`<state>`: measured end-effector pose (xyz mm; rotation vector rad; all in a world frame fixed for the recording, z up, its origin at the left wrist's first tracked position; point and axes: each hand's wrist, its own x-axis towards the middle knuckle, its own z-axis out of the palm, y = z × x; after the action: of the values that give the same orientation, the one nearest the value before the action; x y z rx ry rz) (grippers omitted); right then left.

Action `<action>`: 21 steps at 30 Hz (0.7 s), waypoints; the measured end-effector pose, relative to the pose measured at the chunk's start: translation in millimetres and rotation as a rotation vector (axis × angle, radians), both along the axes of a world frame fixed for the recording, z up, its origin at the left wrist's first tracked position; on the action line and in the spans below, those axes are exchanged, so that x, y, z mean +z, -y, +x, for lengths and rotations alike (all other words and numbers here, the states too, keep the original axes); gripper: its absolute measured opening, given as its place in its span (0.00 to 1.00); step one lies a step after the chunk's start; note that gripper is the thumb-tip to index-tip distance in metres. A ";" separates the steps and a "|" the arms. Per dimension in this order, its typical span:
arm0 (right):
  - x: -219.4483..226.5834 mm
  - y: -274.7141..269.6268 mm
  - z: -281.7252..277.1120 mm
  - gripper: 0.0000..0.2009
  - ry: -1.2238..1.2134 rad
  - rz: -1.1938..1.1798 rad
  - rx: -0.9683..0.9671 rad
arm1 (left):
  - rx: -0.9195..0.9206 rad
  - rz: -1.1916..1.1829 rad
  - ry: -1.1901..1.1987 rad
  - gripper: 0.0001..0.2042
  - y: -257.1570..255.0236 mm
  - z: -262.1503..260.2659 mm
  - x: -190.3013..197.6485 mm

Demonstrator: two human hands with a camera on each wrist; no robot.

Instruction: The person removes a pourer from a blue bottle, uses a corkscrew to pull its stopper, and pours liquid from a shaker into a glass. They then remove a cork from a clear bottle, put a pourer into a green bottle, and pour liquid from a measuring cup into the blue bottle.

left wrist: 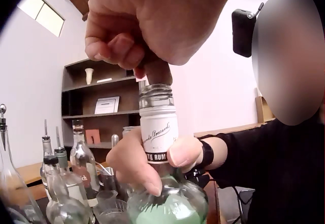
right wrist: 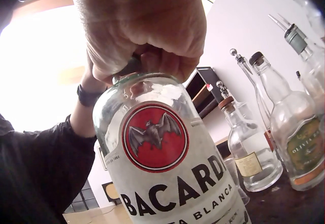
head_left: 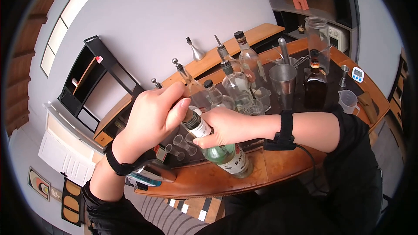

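Observation:
My right hand [head_left: 228, 126] grips a Bacardi white rum bottle [head_left: 235, 162] round its neck, the thumb lying along the white neck label. The glass is clear with a greenish tint, and the bottle leans slightly over the leather edge of the table. Fingers curled, my left hand [head_left: 154, 109] sits right over the mouth. A short brown stopper [left wrist: 158, 72] shows between that hand and the glass rim, its top hidden by the fingers. In the right wrist view the red bat label [right wrist: 155, 137] faces the camera.
Several clear bottles [head_left: 235, 80] stand behind the hands. A metal shaker tin [head_left: 283, 78], a dark bottle [head_left: 315, 87], a jigger [head_left: 344, 75], a white timer [head_left: 357, 74] and a plastic measuring jug [head_left: 348, 100] are to the right. Small glasses [head_left: 184, 145] stand left of the rum bottle.

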<state>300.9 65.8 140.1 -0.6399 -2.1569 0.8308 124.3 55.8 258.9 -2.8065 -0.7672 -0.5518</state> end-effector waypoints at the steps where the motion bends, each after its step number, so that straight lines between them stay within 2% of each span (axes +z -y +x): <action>1: 0.6 0.7 0.1 0.17 0.004 -0.006 0.010 | -0.006 0.042 -0.027 0.10 -0.8 1.7 -0.5; 9: -6.2 -5.1 0.1 0.17 -0.010 0.009 -0.008 | -0.043 0.135 -0.168 0.10 -6.6 7.5 0.7; 16: -10.4 -6.2 -2.7 0.17 -0.069 0.073 -0.018 | -0.026 0.051 -0.146 0.11 -3.3 8.7 -2.5; 19: -8.7 -7.3 -2.4 0.16 -0.051 0.056 -0.022 | 0.046 0.043 -0.148 0.11 1.6 11.7 -4.8; 21: -8.8 -8.1 -2.3 0.16 -0.039 0.028 -0.017 | 0.037 0.117 -0.114 0.11 2.2 13.2 -8.5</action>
<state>298.7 74.0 131.3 -0.6219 -2.1210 0.7964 137.5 53.6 250.3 -2.6845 -0.7380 -0.4128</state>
